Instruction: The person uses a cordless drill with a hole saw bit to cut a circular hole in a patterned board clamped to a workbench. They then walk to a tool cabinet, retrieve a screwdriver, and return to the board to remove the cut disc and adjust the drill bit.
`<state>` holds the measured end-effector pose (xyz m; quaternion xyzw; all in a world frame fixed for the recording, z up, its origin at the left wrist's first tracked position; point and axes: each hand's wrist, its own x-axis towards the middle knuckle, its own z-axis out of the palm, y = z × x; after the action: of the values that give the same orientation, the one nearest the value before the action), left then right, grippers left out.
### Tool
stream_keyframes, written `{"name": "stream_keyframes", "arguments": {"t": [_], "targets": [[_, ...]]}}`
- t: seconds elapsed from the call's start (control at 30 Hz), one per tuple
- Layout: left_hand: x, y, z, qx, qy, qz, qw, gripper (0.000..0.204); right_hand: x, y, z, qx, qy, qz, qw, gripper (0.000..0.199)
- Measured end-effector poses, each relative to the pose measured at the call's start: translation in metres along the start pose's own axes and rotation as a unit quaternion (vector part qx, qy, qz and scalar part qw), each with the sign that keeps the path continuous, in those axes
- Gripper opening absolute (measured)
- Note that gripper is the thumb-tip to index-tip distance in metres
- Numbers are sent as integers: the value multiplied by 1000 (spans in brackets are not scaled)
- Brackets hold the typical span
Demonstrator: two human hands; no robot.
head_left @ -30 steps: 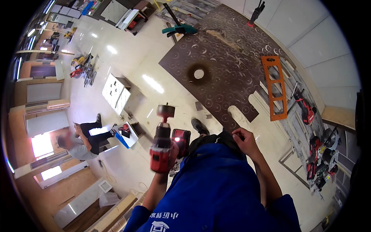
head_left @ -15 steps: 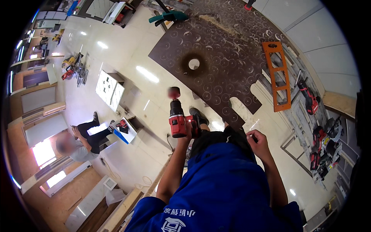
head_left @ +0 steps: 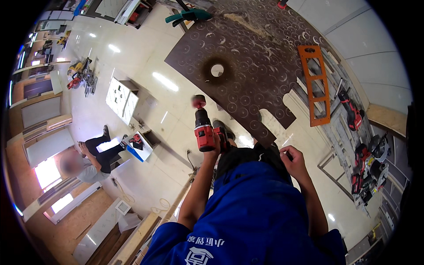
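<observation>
My left hand (head_left: 215,146) is wrapped round the handle of a red and black cordless drill (head_left: 204,136). A red hole saw (head_left: 198,101) is fitted in its chuck and points away from me, apart from the board. Beyond it lies a dark brown board (head_left: 256,95) covered in circle marks, with one round hole (head_left: 217,70) cut through it and a notched near edge. By my right hip, near the board's corner, my right hand (head_left: 295,161) has its fingers curled together; a small dark bit shows at the fingertips, too little to name.
An orange template (head_left: 314,86) lies at the board's right, beside a red power tool (head_left: 351,110) and a circular saw (head_left: 375,163). A green-handled clamp (head_left: 187,17) sits at the far edge. Left, a person (head_left: 90,161) sits near a white box (head_left: 121,100).
The drill has risen slightly, and the blurred hole saw appears tilted a little differently. The whole view has shifted slightly. My right fingers have curled further in.
</observation>
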<state>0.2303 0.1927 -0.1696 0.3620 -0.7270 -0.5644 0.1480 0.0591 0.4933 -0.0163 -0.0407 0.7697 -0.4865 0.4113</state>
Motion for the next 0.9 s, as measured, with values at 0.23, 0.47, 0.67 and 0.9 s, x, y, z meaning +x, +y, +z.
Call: {"name": "stream_keyframes", "arguments": {"t": [0.23, 0.47, 0.67, 0.9], "targets": [[6, 22, 10, -4, 13, -1, 1000, 15, -2, 8, -6, -9, 2, 0, 1000, 10], [8, -1, 9, 100, 9, 26, 995, 8, -3, 7, -9, -4, 1, -10, 1000, 10], [6, 0, 10, 106, 18, 39, 993, 9, -3, 12, -11, -5, 2, -14, 1000, 11], [8, -24, 12, 138, 25, 22, 990, 12, -2, 11, -12, 8, -1, -12, 1000, 11]]}}
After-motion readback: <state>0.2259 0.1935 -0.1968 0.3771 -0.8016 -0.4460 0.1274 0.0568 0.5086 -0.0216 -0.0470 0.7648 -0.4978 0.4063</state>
